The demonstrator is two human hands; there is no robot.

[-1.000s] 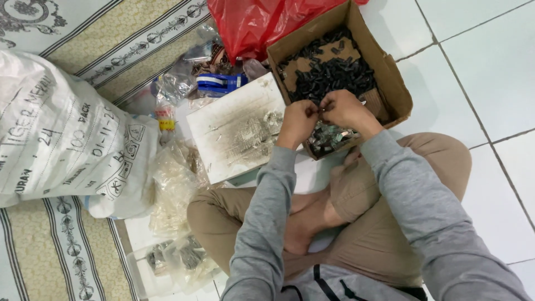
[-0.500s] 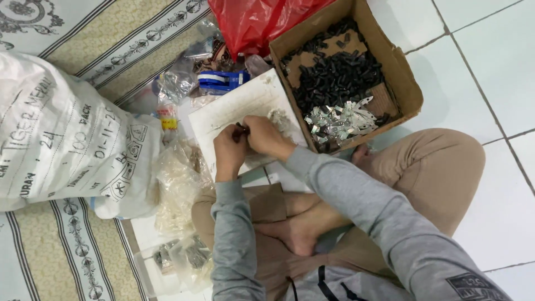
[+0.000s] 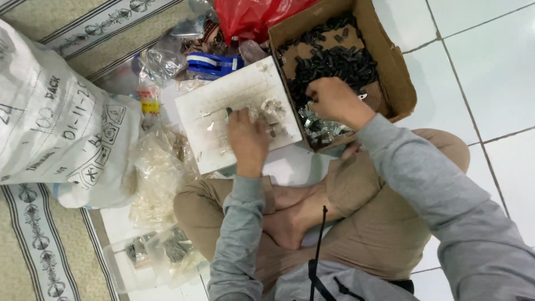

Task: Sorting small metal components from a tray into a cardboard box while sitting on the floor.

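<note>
My left hand [image 3: 247, 135] rests on a white flat board [image 3: 223, 106] with its fingers curled around a small dark piece beside a heap of small assembled parts [image 3: 271, 114]. Inside the cardboard box [image 3: 393, 62], my right hand [image 3: 333, 101] reaches with its fingers bent down among the black plastic pieces [image 3: 334, 61] and the shiny metal clips [image 3: 320, 128]. What that hand grips is hidden. I sit cross-legged in tan trousers and grey sleeves.
A big white woven sack [image 3: 56, 122] lies at the left. Clear plastic bags [image 3: 159, 173] and a clear tub [image 3: 150, 256] lie by my knee. A red plastic bag [image 3: 251, 17] and a blue tape dispenser [image 3: 214, 64] sit behind the board. White floor tiles extend right.
Both hands worked over the box, then moved to the white board. Now my right hand has gone back into the box while my left hand stays on the board.
</note>
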